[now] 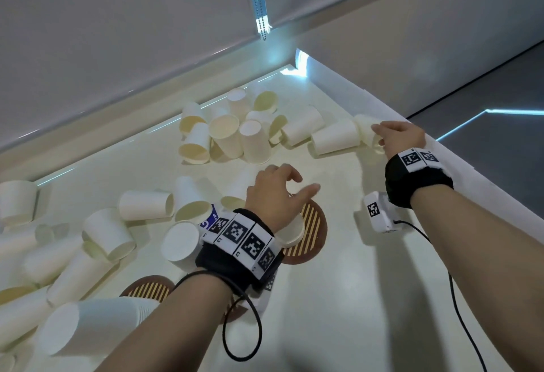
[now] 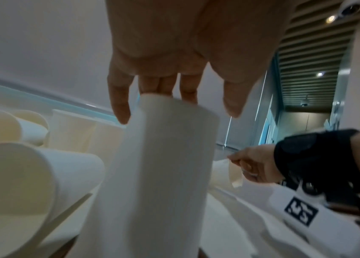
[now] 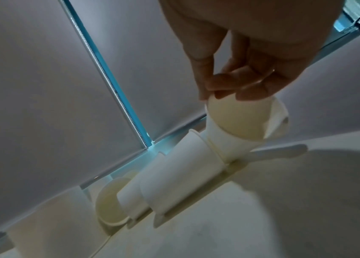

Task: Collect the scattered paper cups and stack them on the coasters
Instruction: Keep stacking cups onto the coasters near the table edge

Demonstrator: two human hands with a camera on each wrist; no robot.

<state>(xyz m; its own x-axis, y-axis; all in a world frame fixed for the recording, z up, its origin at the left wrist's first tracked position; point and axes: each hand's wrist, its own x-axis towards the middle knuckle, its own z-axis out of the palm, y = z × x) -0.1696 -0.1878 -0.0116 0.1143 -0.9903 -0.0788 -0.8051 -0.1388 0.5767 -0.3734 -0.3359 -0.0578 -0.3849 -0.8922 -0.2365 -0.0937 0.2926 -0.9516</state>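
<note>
Right hand [image 3: 236,83] pinching a cup's [image 3: 234,120] rim at the table's [image 1: 338,298] far right edge; left hand [image 1: 272,195] spread loose above the stack [image 2: 152,174] on the coaster [image 1: 316,224]. Lift straight, then nest it squarely.

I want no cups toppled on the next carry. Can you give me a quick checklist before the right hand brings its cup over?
1. Right hand pinches the rim of a cup: ok.
2. That cup free of the neighbouring lying cup: cannot tell, they look nested.
3. Left hand open above the stack: ok.
4. Striped coaster partly bare: ok.
5. Stack upright: cannot tell.
</note>
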